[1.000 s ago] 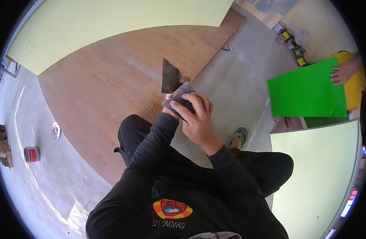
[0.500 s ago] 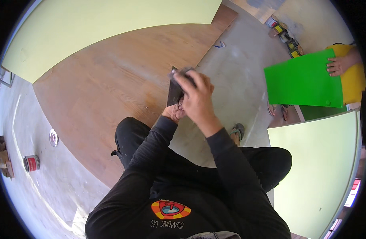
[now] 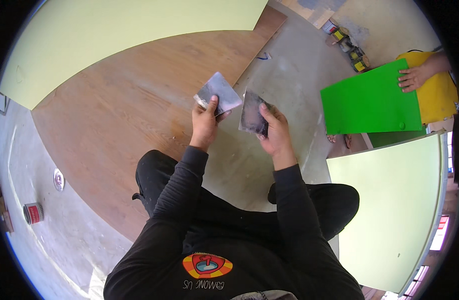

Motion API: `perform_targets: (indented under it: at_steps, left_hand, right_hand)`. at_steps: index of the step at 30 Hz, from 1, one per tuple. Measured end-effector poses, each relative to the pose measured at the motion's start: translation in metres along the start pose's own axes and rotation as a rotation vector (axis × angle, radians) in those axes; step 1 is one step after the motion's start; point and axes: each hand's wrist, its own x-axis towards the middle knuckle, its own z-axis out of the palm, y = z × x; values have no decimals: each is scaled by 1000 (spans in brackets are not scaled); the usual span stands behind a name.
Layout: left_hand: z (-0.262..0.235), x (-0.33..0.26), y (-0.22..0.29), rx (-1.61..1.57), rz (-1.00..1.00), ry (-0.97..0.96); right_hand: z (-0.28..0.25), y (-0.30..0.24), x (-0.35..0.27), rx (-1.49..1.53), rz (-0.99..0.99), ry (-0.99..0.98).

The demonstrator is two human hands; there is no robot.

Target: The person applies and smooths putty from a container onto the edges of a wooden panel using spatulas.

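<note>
My left hand [image 3: 205,122] holds a flat grey metal scraper blade [image 3: 218,93] up over the wooden floor planks [image 3: 114,110], thumb on top of it. My right hand [image 3: 273,132] grips a second, darker blade [image 3: 252,112] upright, a little to the right. The two blades are apart, a small gap between them. Both hover above the edge where the planks meet bare grey concrete [image 3: 289,85]. My knees in dark trousers are below.
Another person's hand [image 3: 414,77] rests on a green board [image 3: 370,102] at the right, by a yellow surface [image 3: 439,95]. Tools [image 3: 350,45] lie at the top right. A red can [image 3: 33,212] and a round lid [image 3: 58,179] sit at the left. Pale green panels stand at top and right.
My hands were together on the blades over the plank edge. They have come apart, each now holding one blade, the left one tilted flat and the right one upright.
</note>
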Motion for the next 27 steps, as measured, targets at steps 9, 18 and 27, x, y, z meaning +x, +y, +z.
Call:
perform_targets:
  at_steps: [9,18,27]
  left_hand:
    - [20,-16,-12,-35,255,-99]
    - [17,-18,3,58,331,-70]
    - [22,-28,-9,135,454,-71]
  right_hand:
    - [-5,20,5,-82,103,119]
    - [-30,18,8,-197,-192,611]
    - [-6,53,-10,-671,-435,397]
